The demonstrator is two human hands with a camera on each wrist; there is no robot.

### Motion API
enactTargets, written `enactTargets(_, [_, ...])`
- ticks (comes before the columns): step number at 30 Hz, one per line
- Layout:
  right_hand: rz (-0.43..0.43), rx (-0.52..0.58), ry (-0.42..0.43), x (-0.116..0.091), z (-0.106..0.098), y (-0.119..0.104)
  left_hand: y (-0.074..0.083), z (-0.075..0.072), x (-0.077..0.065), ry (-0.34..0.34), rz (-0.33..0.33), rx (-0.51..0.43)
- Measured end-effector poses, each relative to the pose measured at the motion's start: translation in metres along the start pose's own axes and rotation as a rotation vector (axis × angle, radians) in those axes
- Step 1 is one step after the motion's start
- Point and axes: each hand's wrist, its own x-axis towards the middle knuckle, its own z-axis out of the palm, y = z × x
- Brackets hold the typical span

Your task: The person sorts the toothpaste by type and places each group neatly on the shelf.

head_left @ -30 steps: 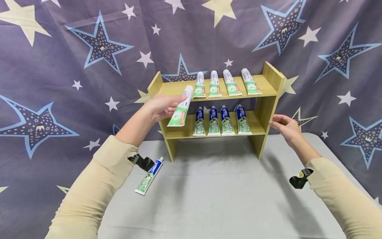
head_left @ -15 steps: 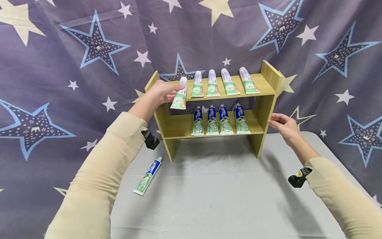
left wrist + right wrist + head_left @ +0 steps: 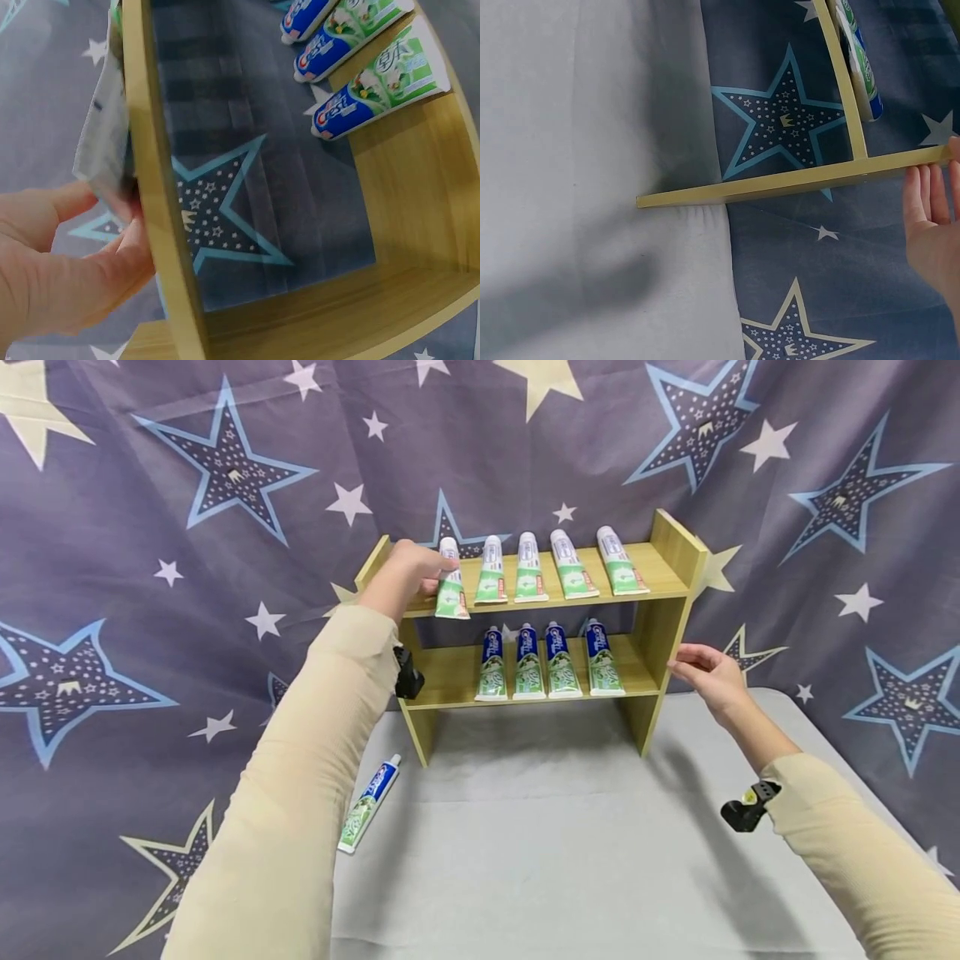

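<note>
At the left end of the top board of a small wooden shelf (image 3: 429,692), my left hand (image 3: 411,575) pinches a white and green toothpaste tube (image 3: 452,595) between thumb and fingers. Its cap points back and its flat end is at the board's front edge. In the left wrist view, that toothpaste tube (image 3: 109,139) shows edge-on above the board, label hidden. My right hand (image 3: 712,681) touches the outer face of the right side panel; the right wrist view has its fingers (image 3: 924,196) nearly straight against the wood.
Several white and green tubes (image 3: 528,578) lie in a row on the top board. Several blue and green tubes (image 3: 527,670) line the lower board. One more blue and green tube (image 3: 369,806) lies on the grey tablecloth (image 3: 570,860). A star-patterned curtain (image 3: 300,435) hangs behind.
My left hand has raised the white and green tube from in front of the shelf up and back onto the top board's left end. The right hand stays at the side panel.
</note>
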Motion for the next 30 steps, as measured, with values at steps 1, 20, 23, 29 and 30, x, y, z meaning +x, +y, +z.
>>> enactTargets(1, [-0.001, -0.002, 0.002, 0.000, 0.000, 0.000, 0.003, -0.001, 0.000, -0.049, -0.029, -0.011])
enactTargets(20, [-0.018, -0.022, 0.021, 0.001, 0.002, -0.002, 0.016, -0.002, 0.011, -0.200, -0.131, -0.165])
enactTargets(23, [-0.018, -0.023, 0.022, 0.000, 0.001, -0.001, 0.014, 0.001, 0.010, -0.131, -0.081, -0.088])
enactTargets(29, [-0.014, -0.040, 0.024, -0.001, 0.002, 0.000, 0.006, 0.002, 0.011, 0.095, -0.008, 0.140])
enactTargets(30, [-0.017, -0.038, 0.024, -0.001, 0.002, 0.000, 0.006, 0.001, 0.011, 0.110, -0.002, 0.169])
